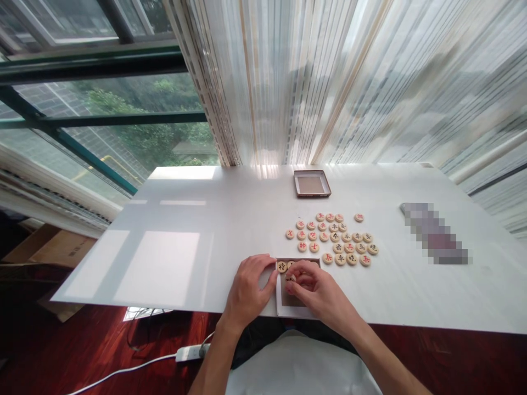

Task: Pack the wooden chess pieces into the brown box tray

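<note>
A shallow square box with a brown inside lies at the table's front edge. My left hand holds its left side, fingers at the far corner and thumb along the wall. Over the box, my right hand pinches a wooden Chinese chess piece between thumb and fingers. A black-marked chess piece sits in the box's far left corner, with another beside it partly hidden by my right hand. Several loose chess pieces, marked red or black, lie face up beyond the box and to its right.
A matching open box part, likely the lid, rests farther back on the white table. A pixelated object lies at the right. Striped curtains hang behind the table. A white power strip is below the front edge.
</note>
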{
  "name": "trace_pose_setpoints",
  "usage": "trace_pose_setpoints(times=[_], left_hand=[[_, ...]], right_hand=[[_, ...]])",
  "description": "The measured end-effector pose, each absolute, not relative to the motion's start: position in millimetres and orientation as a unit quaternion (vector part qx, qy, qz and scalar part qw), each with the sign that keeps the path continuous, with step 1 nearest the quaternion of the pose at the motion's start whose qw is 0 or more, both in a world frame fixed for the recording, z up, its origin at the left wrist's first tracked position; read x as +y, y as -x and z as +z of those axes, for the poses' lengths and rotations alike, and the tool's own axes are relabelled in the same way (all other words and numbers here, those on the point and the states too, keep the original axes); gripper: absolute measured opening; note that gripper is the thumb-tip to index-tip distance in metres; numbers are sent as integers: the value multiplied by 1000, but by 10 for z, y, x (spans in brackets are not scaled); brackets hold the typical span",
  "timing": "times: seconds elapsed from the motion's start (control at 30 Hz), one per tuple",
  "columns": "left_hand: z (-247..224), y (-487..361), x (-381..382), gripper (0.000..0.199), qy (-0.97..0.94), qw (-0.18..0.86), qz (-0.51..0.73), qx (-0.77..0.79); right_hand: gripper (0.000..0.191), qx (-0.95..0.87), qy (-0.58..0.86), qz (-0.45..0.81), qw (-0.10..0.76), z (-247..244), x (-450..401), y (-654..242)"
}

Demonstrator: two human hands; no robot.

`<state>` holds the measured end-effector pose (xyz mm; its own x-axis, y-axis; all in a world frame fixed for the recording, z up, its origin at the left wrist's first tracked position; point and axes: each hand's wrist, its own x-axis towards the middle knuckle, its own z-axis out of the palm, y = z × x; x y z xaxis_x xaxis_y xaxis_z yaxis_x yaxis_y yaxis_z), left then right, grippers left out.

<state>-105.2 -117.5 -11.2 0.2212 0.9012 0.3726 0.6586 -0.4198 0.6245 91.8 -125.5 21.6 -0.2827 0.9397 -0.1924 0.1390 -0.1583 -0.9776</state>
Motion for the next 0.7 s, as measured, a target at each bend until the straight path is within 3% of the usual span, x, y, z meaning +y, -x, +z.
trace_pose_setpoints(times=[0.47, 0.7], left_hand=[[-106, 1055, -1169, 22, -763, 167, 361, 509], [-104, 1054, -1164, 22, -763, 172, 359, 510]], right_hand=[[17, -536, 496, 572, 374, 150, -1264, -818], [10, -572, 525, 516, 362, 147, -1265, -775]])
